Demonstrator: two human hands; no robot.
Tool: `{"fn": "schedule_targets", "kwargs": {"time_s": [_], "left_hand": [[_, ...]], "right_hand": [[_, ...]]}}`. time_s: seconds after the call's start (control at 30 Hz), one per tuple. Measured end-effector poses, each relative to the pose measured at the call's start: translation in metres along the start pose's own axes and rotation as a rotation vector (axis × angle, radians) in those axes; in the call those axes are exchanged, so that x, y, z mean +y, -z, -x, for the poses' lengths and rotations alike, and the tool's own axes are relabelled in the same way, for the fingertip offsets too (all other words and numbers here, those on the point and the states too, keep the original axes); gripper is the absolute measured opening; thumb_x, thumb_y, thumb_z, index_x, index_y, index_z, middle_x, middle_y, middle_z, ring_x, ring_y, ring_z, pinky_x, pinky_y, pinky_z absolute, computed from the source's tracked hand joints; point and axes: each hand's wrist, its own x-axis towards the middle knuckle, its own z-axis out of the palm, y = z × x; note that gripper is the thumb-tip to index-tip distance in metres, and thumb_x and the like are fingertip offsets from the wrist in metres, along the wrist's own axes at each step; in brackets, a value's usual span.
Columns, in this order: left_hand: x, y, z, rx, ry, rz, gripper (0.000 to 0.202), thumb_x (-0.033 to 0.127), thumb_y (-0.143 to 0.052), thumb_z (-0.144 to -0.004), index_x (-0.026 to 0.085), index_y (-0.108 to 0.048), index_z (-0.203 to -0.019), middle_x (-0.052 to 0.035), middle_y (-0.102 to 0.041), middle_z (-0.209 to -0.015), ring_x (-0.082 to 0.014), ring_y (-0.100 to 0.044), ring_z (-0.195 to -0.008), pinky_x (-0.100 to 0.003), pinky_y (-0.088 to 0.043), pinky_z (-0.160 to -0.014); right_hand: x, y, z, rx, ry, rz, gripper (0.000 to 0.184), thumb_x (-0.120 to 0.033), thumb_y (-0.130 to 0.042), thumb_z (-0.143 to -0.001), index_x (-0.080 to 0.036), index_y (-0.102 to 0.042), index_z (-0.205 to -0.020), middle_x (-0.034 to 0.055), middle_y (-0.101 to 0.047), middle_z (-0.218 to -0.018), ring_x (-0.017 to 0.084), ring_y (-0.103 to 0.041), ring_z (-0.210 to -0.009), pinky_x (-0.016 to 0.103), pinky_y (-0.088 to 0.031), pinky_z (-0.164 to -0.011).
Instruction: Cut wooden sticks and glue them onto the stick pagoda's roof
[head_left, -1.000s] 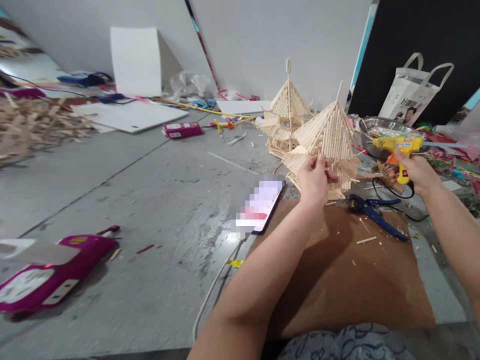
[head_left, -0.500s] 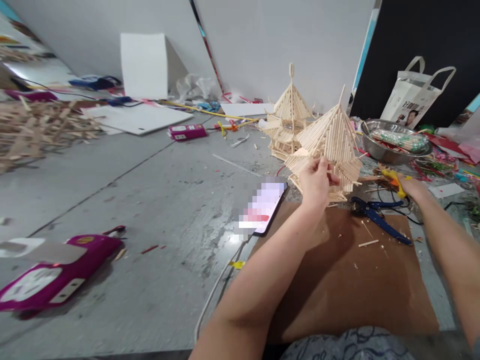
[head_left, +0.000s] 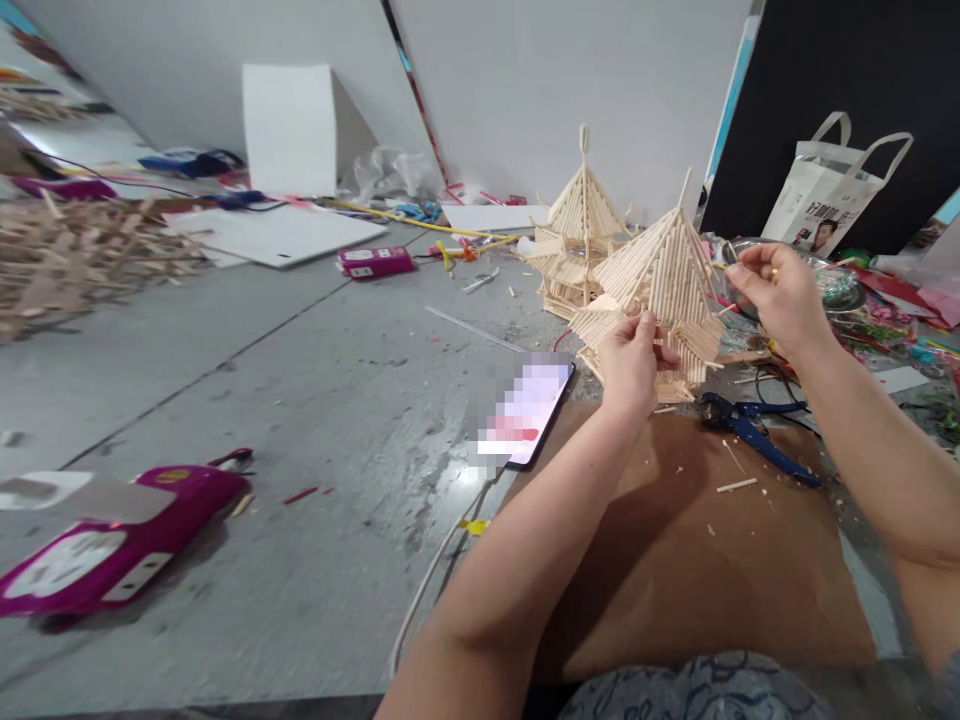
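Note:
A small pagoda model of pale wooden sticks [head_left: 660,270], with a pointed roof, stands at the back edge of the brown board. My left hand [head_left: 631,362] grips its front below the upper roof, thumb and fingers pressed together. To the right of that roof, my right hand [head_left: 784,300] is raised with its fingertips pinched near an eave corner. Whatever those fingertips hold, if anything, is too small to make out. A second stick pagoda [head_left: 581,225] stands behind, partly covered by the first. Blue-handled cutters [head_left: 757,440] lie on the board below my right hand.
The brown board [head_left: 697,570] bears stick scraps. Left of it lies a phone [head_left: 536,410] with a white cable. Purple power strips [head_left: 375,262] and a pile of sticks [head_left: 97,255] are further left. A metal bowl [head_left: 847,285] and paper bag [head_left: 814,195] stand behind my right hand.
My right hand has let go of a yellow tool at the right and moved up and left to the pagoda's roof. My left hand and the pagoda have stayed in place.

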Motion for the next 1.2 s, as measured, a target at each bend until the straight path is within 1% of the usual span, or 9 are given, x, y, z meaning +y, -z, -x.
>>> {"fn": "schedule_targets", "kwargs": {"time_s": [0.07, 0.13, 0.23, 0.37, 0.53, 0.77, 1.0, 1.1, 1.2], "left_hand": [[0.0, 0.0, 0.0, -0.003, 0.014, 0.015, 0.019, 0.03, -0.054, -0.075, 0.014, -0.049, -0.066, 0.0035, -0.051, -0.061, -0.0037, -0.045, -0.032, -0.019, -0.041, -0.036], [0.0, -0.001, 0.0, 0.006, 0.039, 0.028, 0.02, 0.031, -0.053, -0.076, 0.014, -0.049, -0.067, 0.0035, -0.052, -0.061, -0.0033, -0.044, -0.032, -0.019, -0.041, -0.036], [0.003, -0.002, 0.002, 0.017, 0.088, 0.05, 0.02, 0.031, -0.052, -0.078, 0.015, -0.047, -0.068, 0.0038, -0.052, -0.061, -0.0026, -0.045, -0.033, -0.018, -0.041, -0.038], [0.006, -0.005, 0.003, 0.018, 0.143, 0.07, 0.018, 0.029, -0.046, -0.083, 0.015, -0.045, -0.071, 0.0044, -0.052, -0.059, -0.0032, -0.045, -0.033, -0.018, -0.041, -0.038], [0.005, -0.007, 0.003, 0.013, 0.192, 0.094, 0.018, 0.029, -0.044, -0.085, 0.015, -0.045, -0.074, 0.0044, -0.052, -0.058, -0.0038, -0.046, -0.035, -0.018, -0.04, -0.039], [0.002, -0.008, 0.0, 0.023, 0.182, 0.155, 0.019, 0.028, -0.042, -0.086, 0.015, -0.044, -0.072, 0.0052, -0.052, -0.055, -0.0051, -0.046, -0.034, -0.019, -0.039, -0.038], [0.002, -0.009, -0.001, 0.036, 0.162, 0.177, 0.02, 0.028, -0.048, -0.083, 0.014, -0.046, -0.068, 0.0055, -0.051, -0.053, -0.004, -0.045, -0.034, -0.018, -0.039, -0.039], [0.003, -0.01, -0.001, 0.041, 0.151, 0.182, 0.021, 0.025, -0.046, -0.084, 0.014, -0.046, -0.066, 0.0054, -0.05, -0.052, -0.0039, -0.044, -0.033, -0.018, -0.039, -0.039], [0.002, -0.011, -0.001, 0.047, 0.148, 0.187, 0.02, 0.023, -0.045, -0.084, 0.014, -0.046, -0.066, 0.0056, -0.05, -0.051, -0.004, -0.044, -0.033, -0.018, -0.039, -0.039]], "right_hand": [[-0.003, -0.009, -0.003, -0.002, 0.01, -0.027, 0.018, -0.031, -0.058, -0.07, -0.022, -0.049, -0.082, 0.0011, -0.059, -0.08, 0.014, -0.058, -0.075, 0.029, -0.046, -0.067], [-0.001, -0.013, -0.005, -0.002, 0.023, -0.031, 0.016, -0.03, -0.057, -0.069, -0.021, -0.048, -0.079, 0.0002, -0.058, -0.077, 0.012, -0.056, -0.071, 0.029, -0.046, -0.068], [0.004, -0.016, -0.006, -0.01, 0.035, -0.013, 0.016, -0.032, -0.057, -0.069, -0.021, -0.049, -0.077, -0.0008, -0.056, -0.072, 0.011, -0.054, -0.067, 0.028, -0.045, -0.067], [0.006, -0.018, -0.006, -0.044, 0.034, -0.006, 0.015, -0.033, -0.056, -0.07, -0.02, -0.05, -0.075, -0.0015, -0.055, -0.069, 0.011, -0.053, -0.065, 0.028, -0.044, -0.066], [0.006, -0.021, -0.006, -0.067, 0.011, -0.033, 0.016, -0.034, -0.056, -0.07, -0.02, -0.051, -0.076, -0.0012, -0.055, -0.07, 0.012, -0.054, -0.067, 0.028, -0.044, -0.066], [0.004, -0.024, -0.005, -0.075, -0.005, -0.017, 0.017, -0.035, -0.056, -0.07, -0.019, -0.052, -0.074, -0.0013, -0.056, -0.068, 0.012, -0.053, -0.066, 0.03, -0.044, -0.066], [0.002, -0.03, -0.005, -0.106, -0.024, -0.095, 0.017, -0.035, -0.057, -0.07, -0.019, -0.053, -0.073, -0.0014, -0.055, -0.064, 0.012, -0.052, -0.061, 0.031, -0.043, -0.063], [0.005, -0.031, -0.006, -0.122, -0.009, -0.11, 0.018, -0.036, -0.057, -0.07, -0.018, -0.054, -0.073, -0.0012, -0.055, -0.065, 0.012, -0.052, -0.061, 0.031, -0.043, -0.063], [0.009, -0.032, -0.007, -0.12, 0.023, -0.08, 0.019, -0.037, -0.057, -0.07, -0.018, -0.054, -0.073, -0.0009, -0.056, -0.065, 0.013, -0.053, -0.062, 0.032, -0.043, -0.064]]}}
